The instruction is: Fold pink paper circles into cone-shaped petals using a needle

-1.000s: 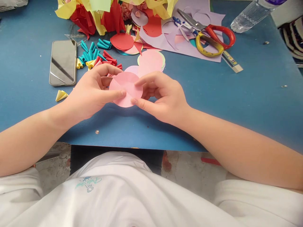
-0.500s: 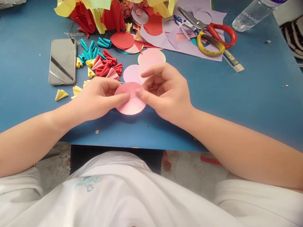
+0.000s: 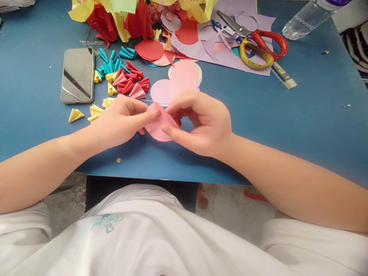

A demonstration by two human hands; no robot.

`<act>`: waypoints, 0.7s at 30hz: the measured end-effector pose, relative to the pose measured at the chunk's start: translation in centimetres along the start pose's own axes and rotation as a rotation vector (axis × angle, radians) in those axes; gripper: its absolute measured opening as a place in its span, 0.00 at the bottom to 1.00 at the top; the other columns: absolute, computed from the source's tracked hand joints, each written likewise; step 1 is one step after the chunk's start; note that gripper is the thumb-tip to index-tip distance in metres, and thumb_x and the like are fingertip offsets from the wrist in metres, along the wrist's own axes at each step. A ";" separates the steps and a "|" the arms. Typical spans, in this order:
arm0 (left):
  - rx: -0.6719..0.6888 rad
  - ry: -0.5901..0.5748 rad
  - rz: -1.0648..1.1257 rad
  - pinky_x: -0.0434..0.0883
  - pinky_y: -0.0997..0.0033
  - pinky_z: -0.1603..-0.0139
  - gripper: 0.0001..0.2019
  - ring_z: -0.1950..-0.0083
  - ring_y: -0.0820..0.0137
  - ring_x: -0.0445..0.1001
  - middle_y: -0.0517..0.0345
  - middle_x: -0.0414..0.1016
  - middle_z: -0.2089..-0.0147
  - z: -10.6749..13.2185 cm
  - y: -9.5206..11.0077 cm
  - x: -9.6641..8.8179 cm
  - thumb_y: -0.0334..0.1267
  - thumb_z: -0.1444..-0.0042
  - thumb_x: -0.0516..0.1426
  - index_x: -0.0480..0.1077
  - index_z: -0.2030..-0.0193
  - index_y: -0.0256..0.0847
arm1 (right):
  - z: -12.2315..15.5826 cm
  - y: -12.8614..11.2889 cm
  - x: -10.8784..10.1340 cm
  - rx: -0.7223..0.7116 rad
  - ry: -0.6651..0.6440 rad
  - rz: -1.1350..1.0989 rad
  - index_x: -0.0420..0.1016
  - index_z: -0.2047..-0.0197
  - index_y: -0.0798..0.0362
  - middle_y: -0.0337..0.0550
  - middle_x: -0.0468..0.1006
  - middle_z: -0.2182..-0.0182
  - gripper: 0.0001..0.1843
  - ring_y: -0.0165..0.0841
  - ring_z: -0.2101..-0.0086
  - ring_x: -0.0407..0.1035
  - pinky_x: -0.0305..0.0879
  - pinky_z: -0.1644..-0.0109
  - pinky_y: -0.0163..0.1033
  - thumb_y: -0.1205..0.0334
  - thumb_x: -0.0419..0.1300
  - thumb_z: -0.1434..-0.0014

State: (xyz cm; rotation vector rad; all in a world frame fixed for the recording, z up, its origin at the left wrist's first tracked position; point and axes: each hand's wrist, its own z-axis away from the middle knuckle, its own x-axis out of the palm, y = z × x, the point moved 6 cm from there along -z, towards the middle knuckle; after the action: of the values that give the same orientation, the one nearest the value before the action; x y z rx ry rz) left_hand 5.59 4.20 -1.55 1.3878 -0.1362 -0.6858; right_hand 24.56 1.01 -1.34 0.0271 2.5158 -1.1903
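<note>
A pink paper circle (image 3: 160, 128) is held between both hands above the table's near edge, its upper right side bent over. My left hand (image 3: 123, 117) pinches its left side, thumb on top. On the right side, the thumb and fingers of my right hand (image 3: 204, 122) grip the bent part. Just beyond the hands lie more flat paper circles: a pink one (image 3: 184, 78) and a lilac one (image 3: 159, 91). Left of these sit several small folded paper cones, red (image 3: 125, 86), teal (image 3: 108, 66) and yellow (image 3: 76, 115).
A phone (image 3: 77, 76) lies at the left. Scissors with red and yellow handles (image 3: 255, 48) rest on cut lilac paper (image 3: 250, 69) at the back right, near a utility blade strip (image 3: 284, 75) and a water bottle (image 3: 306, 21). Crumpled red tissue paper (image 3: 102, 23) stands at the back.
The pink circle was nearly flat and is now bent over at its upper right. My right hand's fingers have come down and closed on that side. My left hand keeps its hold.
</note>
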 end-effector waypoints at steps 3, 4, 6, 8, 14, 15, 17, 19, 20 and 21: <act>0.013 0.003 -0.009 0.67 0.66 0.65 0.23 0.67 0.68 0.69 0.56 0.79 0.72 0.2 0.3 0.0 0.58 0.32 0.71 0.87 0.69 0.41 | -0.1 -0.5 0.2 -0.039 -0.129 0.037 0.83 0.49 0.37 0.43 0.85 0.61 0.08 0.42 0.65 0.78 0.85 0.60 0.55 0.55 0.72 0.30; 0.017 0.011 -0.021 0.65 0.66 0.66 0.23 0.68 0.69 0.67 0.57 0.77 0.73 0.3 0.5 -0.1 0.58 0.32 0.71 0.87 0.70 0.41 | 0.0 -0.5 0.3 -0.043 -0.147 0.041 0.85 0.48 0.37 0.43 0.84 0.62 0.07 0.42 0.66 0.78 0.85 0.59 0.55 0.54 0.70 0.29; 0.028 0.013 -0.023 0.64 0.67 0.67 0.22 0.68 0.70 0.66 0.59 0.76 0.74 0.4 0.7 -0.1 0.57 0.32 0.71 0.87 0.71 0.43 | 0.1 -0.5 0.3 -0.048 -0.150 0.011 0.85 0.46 0.38 0.42 0.84 0.64 0.08 0.41 0.67 0.78 0.85 0.59 0.54 0.55 0.67 0.25; 0.024 -0.002 0.023 0.66 0.69 0.67 0.21 0.68 0.71 0.67 0.59 0.76 0.74 0.4 0.6 0.0 0.55 0.32 0.72 0.86 0.72 0.43 | 0.2 -0.2 0.4 -0.036 -0.113 -0.059 0.83 0.46 0.41 0.40 0.84 0.64 0.07 0.37 0.68 0.78 0.83 0.62 0.50 0.57 0.68 0.25; -0.059 -0.122 0.392 0.81 0.68 0.60 0.30 0.62 0.67 0.83 0.49 0.88 0.63 0.2 -0.5 1.0 0.68 0.36 0.73 0.86 0.66 0.39 | 0.4 1.6 0.9 0.194 -0.054 -0.174 0.70 0.51 0.42 0.30 0.77 0.69 0.20 0.32 0.72 0.71 0.71 0.70 0.41 0.56 0.78 0.34; -0.045 -0.154 0.408 0.82 0.67 0.59 0.32 0.59 0.65 0.85 0.47 0.89 0.61 0.2 -0.4 1.2 0.71 0.36 0.73 0.86 0.65 0.39 | 0.4 1.7 1.0 0.215 -0.057 -0.172 0.69 0.51 0.42 0.29 0.77 0.70 0.20 0.31 0.73 0.71 0.71 0.70 0.41 0.55 0.77 0.34; -0.005 -0.177 0.397 0.83 0.69 0.57 0.30 0.55 0.62 0.88 0.47 0.90 0.57 0.3 0.1 1.3 0.69 0.38 0.75 0.87 0.62 0.38 | 0.4 1.7 0.9 0.223 -0.062 -0.152 0.69 0.51 0.42 0.29 0.77 0.72 0.20 0.31 0.74 0.70 0.70 0.71 0.41 0.52 0.77 0.33; 0.028 -0.144 0.346 0.84 0.70 0.56 0.23 0.53 0.63 0.89 0.50 0.90 0.56 0.5 0.5 1.0 0.59 0.38 0.79 0.88 0.61 0.38 | 0.4 1.5 0.8 0.202 -0.064 -0.105 0.70 0.53 0.42 0.29 0.77 0.72 0.19 0.32 0.74 0.71 0.71 0.71 0.42 0.50 0.77 0.32; 0.043 -0.129 0.319 0.85 0.69 0.55 0.20 0.54 0.63 0.89 0.52 0.90 0.56 0.6 0.7 1.0 0.55 0.37 0.79 0.88 0.60 0.39 | 0.3 1.4 0.7 0.183 -0.062 -0.075 0.70 0.53 0.41 0.29 0.77 0.71 0.18 0.32 0.74 0.71 0.73 0.71 0.43 0.51 0.77 0.32; 0.056 -0.121 0.297 0.86 0.68 0.54 0.18 0.54 0.62 0.89 0.53 0.90 0.57 0.6 0.8 0.9 0.53 0.36 0.79 0.88 0.59 0.39 | 0.3 1.2 0.6 0.169 -0.059 -0.038 0.71 0.53 0.41 0.30 0.79 0.70 0.18 0.33 0.73 0.72 0.75 0.70 0.44 0.51 0.77 0.33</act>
State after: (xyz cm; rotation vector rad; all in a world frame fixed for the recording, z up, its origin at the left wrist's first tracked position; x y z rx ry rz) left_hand 6.29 3.22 -0.96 1.3438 -0.4513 -0.5204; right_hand 24.31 1.49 -2.66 -0.0134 2.3686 -1.3956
